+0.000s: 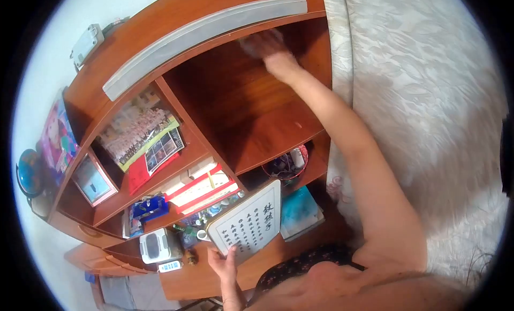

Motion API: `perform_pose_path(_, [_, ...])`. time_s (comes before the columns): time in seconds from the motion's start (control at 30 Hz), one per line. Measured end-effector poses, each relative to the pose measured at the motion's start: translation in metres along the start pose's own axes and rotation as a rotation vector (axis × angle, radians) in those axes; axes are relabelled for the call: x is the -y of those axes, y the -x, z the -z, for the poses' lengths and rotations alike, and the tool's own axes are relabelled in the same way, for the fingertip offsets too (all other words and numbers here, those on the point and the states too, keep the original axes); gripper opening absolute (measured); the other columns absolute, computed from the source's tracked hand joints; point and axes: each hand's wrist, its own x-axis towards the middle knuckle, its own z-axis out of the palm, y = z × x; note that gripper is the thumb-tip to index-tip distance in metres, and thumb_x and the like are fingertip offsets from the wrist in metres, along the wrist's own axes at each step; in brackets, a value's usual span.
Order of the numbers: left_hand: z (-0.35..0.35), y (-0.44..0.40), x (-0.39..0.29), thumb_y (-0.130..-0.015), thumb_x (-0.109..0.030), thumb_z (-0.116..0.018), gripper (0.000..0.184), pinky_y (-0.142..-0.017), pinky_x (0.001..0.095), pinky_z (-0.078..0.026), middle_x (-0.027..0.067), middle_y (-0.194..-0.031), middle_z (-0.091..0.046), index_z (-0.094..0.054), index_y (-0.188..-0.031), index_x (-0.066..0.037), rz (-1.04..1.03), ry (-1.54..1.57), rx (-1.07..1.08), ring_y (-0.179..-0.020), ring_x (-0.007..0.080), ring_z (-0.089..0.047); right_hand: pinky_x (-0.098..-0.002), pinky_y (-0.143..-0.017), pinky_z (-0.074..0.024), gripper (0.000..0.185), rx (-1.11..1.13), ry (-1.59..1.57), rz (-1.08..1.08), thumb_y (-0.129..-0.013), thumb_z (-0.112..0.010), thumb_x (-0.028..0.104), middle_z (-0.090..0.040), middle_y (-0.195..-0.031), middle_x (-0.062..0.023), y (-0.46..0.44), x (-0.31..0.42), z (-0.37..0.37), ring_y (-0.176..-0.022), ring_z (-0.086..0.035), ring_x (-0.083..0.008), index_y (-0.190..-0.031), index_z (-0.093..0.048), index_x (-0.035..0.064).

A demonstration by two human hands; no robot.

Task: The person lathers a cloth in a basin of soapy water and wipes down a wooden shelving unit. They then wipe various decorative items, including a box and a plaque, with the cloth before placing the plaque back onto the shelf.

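Observation:
My left hand (224,264) grips the lower edge of a white framed plaque (249,220) with black Chinese writing, the thumb on its front. The plaque is tilted in front of the desk. My right arm reaches up into the large upper compartment (241,107) of a brown wooden cabinet. There my right hand (276,51), blurred by motion, is closed on a pale cloth (254,45) against the inner wall near the top edge. The fingers are partly smeared.
Left compartments hold a group photo (134,131), a red booklet (142,174), a picture frame (93,180) and books (201,188). A round basket (289,164) sits below the upper shelf. Blue books (300,214) and a white device (158,245) stand on the desk. A patterned curtain (412,97) hangs right.

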Motion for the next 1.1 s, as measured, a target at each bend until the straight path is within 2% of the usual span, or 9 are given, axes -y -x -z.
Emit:
perform_pose_path(0.27, [-0.005, 0.005, 0.003, -0.071, 0.0, -0.069, 0.026, -0.072, 0.0238, -0.042, 0.0031, -0.082, -0.055, -0.046, -0.081, -0.004, -0.014, 0.027, 0.008, -0.076, 0.0094, -0.05, -0.0374, -0.096, -0.037, 0.027, 0.466, -0.451, 0.648, -0.086, -0.043, 0.011, -0.048, -0.124, -0.0094, 0.056, 0.0, -0.034, -0.118, -0.042, -0.0241, -0.111, -0.053, 0.0077])
perform_pose_path(0.3, [-0.005, 0.007, -0.003, -0.071, 0.001, -0.069, 0.026, -0.073, 0.0237, -0.042, 0.0036, -0.082, -0.054, -0.045, -0.08, -0.005, 0.06, 0.027, -0.003, -0.077, 0.0096, -0.05, -0.0374, -0.097, -0.0364, 0.028, 0.462, -0.573, 0.283, -0.085, -0.044, 0.012, -0.05, -0.122, -0.0087, 0.044, 0.002, -0.025, -0.117, -0.042, -0.0243, -0.112, -0.053, 0.0086])
perform_pose_path(0.37, [-0.007, 0.009, -0.004, -0.071, 0.001, -0.069, 0.026, -0.072, 0.0235, -0.041, 0.0039, -0.082, -0.054, -0.045, -0.08, -0.005, 0.059, 0.048, -0.021, -0.077, 0.0094, -0.05, -0.037, -0.096, -0.0364, 0.032, 0.276, -0.338, 0.167, -0.083, -0.047, 0.013, -0.05, -0.121, -0.0082, 0.013, -0.007, -0.029, -0.116, -0.043, -0.0258, -0.115, -0.051, 0.0105])
perform_pose_path(0.4, [-0.007, 0.011, -0.004, -0.071, 0.001, -0.069, 0.027, -0.072, 0.0232, -0.041, 0.0042, -0.082, -0.054, -0.045, -0.08, -0.005, 0.062, 0.073, -0.035, -0.077, 0.0092, -0.05, -0.0371, -0.096, -0.0368, 0.033, 0.051, -0.055, 0.16, -0.083, -0.048, 0.013, -0.051, -0.12, -0.008, 0.004, -0.005, -0.027, -0.116, -0.043, -0.0261, -0.116, -0.051, 0.0112])
perform_pose_path(0.63, [-0.003, 0.02, -0.005, -0.071, -0.002, -0.07, 0.028, -0.07, 0.0232, -0.041, 0.0035, -0.08, -0.053, -0.044, -0.08, -0.005, 0.025, -0.046, -0.047, -0.075, 0.0099, -0.049, -0.0384, -0.088, -0.0411, 0.037, -0.039, -0.335, 0.515, -0.08, -0.049, 0.013, -0.054, -0.113, -0.0052, 0.002, 0.077, -0.067, -0.106, -0.05, -0.0242, -0.117, -0.05, 0.0131])
perform_pose_path(0.73, [-0.002, 0.022, -0.004, -0.071, -0.002, -0.07, 0.027, -0.07, 0.0238, -0.041, 0.0042, -0.082, -0.053, -0.044, -0.081, -0.004, -0.03, -0.032, -0.074, -0.075, 0.0102, -0.049, -0.0355, -0.081, -0.0451, 0.037, -0.101, -0.464, 0.386, -0.079, -0.052, 0.009, -0.057, -0.108, -0.0078, -0.009, 0.099, -0.048, -0.098, -0.055, -0.0214, -0.116, -0.052, 0.013])
perform_pose_path(0.8, [0.004, 0.025, -0.005, -0.071, -0.002, -0.069, 0.027, -0.07, 0.0243, -0.042, 0.0044, -0.083, -0.053, -0.044, -0.081, -0.004, -0.006, -0.063, -0.089, -0.076, 0.0105, -0.049, -0.0315, -0.073, -0.0468, 0.036, 0.221, -1.139, -0.779, -0.078, -0.053, 0.004, -0.06, -0.094, -0.0087, -0.03, 0.129, -0.017, -0.088, -0.058, -0.0179, -0.113, -0.054, 0.0095])
perform_pose_path(0.83, [0.007, 0.027, -0.007, -0.072, -0.002, -0.069, 0.028, -0.071, 0.0248, -0.042, 0.0047, -0.084, -0.053, -0.043, -0.081, -0.004, 0.017, -0.087, -0.093, -0.077, 0.0109, -0.049, -0.0281, -0.068, -0.0462, 0.03, -0.052, -1.505, -1.009, -0.078, -0.052, 0.002, -0.06, -0.081, -0.0063, -0.034, 0.136, -0.039, -0.077, -0.057, -0.0149, -0.107, -0.056, 0.0058])
perform_pose_path(1.1, [0.012, 0.03, -0.017, -0.068, -0.003, -0.072, 0.031, -0.065, 0.0228, -0.041, 0.0022, -0.078, -0.051, -0.043, -0.079, -0.006, 0.102, -0.006, -0.159, -0.071, 0.0099, -0.048, -0.0323, -0.079, -0.0436, 0.02, -0.155, -2.026, -1.357, -0.085, -0.045, 0.003, -0.057, -0.092, -0.0082, -0.074, 0.172, 0.008, -0.086, -0.054, -0.0193, -0.103, -0.052, 0.0004])
